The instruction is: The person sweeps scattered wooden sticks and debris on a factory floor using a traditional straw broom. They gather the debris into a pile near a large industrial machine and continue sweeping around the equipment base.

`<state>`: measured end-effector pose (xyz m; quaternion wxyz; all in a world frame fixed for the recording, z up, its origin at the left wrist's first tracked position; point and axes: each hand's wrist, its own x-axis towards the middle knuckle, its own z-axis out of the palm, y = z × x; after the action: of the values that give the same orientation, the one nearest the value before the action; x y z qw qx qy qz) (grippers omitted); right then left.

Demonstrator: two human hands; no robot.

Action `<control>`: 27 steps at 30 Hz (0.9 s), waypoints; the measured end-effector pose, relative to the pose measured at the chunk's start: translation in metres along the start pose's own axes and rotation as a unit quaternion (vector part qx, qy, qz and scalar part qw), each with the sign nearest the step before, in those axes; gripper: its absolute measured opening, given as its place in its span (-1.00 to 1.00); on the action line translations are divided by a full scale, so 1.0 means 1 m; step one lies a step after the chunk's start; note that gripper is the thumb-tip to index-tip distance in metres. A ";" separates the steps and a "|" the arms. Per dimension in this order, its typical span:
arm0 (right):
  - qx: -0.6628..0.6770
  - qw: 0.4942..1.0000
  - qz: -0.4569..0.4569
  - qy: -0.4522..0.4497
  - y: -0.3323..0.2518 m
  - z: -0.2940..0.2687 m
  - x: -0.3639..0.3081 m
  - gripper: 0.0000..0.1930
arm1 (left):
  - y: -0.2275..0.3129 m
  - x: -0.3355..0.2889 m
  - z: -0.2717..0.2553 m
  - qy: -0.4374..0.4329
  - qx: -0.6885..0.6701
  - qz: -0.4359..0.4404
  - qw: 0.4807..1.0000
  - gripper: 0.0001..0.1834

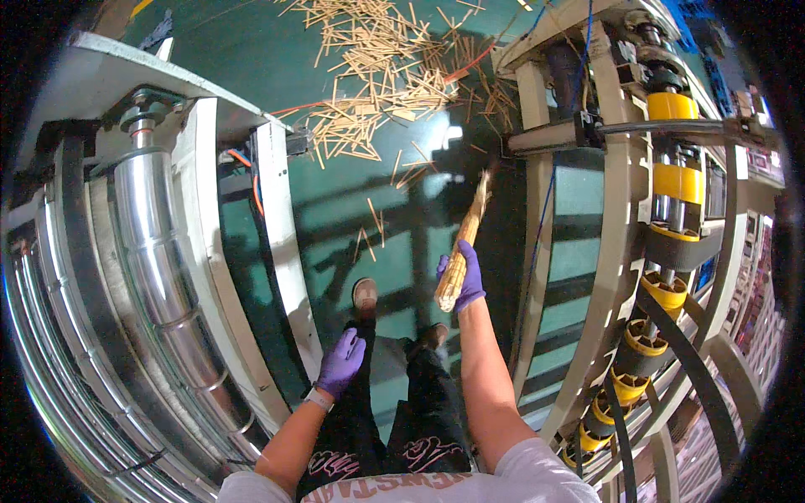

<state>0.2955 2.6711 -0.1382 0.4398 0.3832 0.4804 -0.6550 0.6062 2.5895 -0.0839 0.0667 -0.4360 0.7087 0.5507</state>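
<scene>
My right hand (pixel 470 281), in a purple glove, is closed around a straw hand broom (pixel 472 220). Its thick bundled end points back toward me, and its thin, frayed end reaches forward over the green floor. My left hand (pixel 342 362), also gloved in purple, hangs low in front of my left leg with fingers loosely bent and nothing visible in it. Beyond both hands, a heap of thin wooden sticks (pixel 381 71) lies spread over the floor. A few loose sticks (pixel 369 230) lie closer, ahead of my left shoe (pixel 365 295).
On the left runs a machine frame (pixel 277 226) with shiny metal rollers (pixel 151 210). Another frame (pixel 616 218) stands on the right, with yellow wheels (pixel 677 183) and dark belts. Orange and blue cables or hoses hang along the frames. The green floor (pixel 402 310) forms the aisle between them.
</scene>
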 end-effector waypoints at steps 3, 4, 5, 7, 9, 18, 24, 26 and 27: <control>-0.043 0.995 0.076 -0.047 -0.005 0.024 -0.029 -0.58 | 0.004 0.003 -0.009 -0.027 -0.048 -0.070 0.996 -0.51; -0.068 0.991 0.081 -0.082 -0.001 0.033 -0.049 -0.60 | 0.012 0.004 -0.014 -0.032 -0.067 -0.099 0.992 -0.51; -0.094 0.989 0.082 -0.081 0.003 0.036 -0.072 -0.61 | 0.024 0.004 -0.017 -0.037 -0.087 -0.128 0.987 -0.51; -0.132 0.984 0.094 -0.078 0.018 0.028 -0.111 -0.61 | 0.031 0.002 -0.024 -0.040 -0.094 -0.112 0.988 -0.53; -0.136 0.975 0.146 -0.095 0.032 0.019 -0.145 -0.58 | 0.024 0.004 -0.025 -0.027 -0.008 -0.080 0.996 -0.55; -0.246 0.902 0.309 -0.176 0.039 0.065 -0.091 -0.64 | 0.046 0.019 0.004 0.024 0.035 -0.061 0.997 -0.57; -0.233 0.905 0.275 -0.227 -0.056 0.093 0.038 -0.63 | 0.084 0.027 0.051 0.041 0.004 -0.163 0.986 -0.56; -0.305 0.914 0.224 -0.146 -0.088 0.111 0.038 -0.60 | 0.104 0.035 0.077 0.026 -0.007 -0.185 0.982 -0.56; -0.325 0.910 0.200 -0.159 -0.097 0.109 0.043 -0.60 | 0.108 0.038 0.089 0.013 0.015 -0.192 0.981 -0.57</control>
<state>0.1813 2.5713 -0.1230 0.7326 0.1979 0.5034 -0.4131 0.4743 2.6454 -0.0620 0.1679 -0.5701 0.6207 0.5113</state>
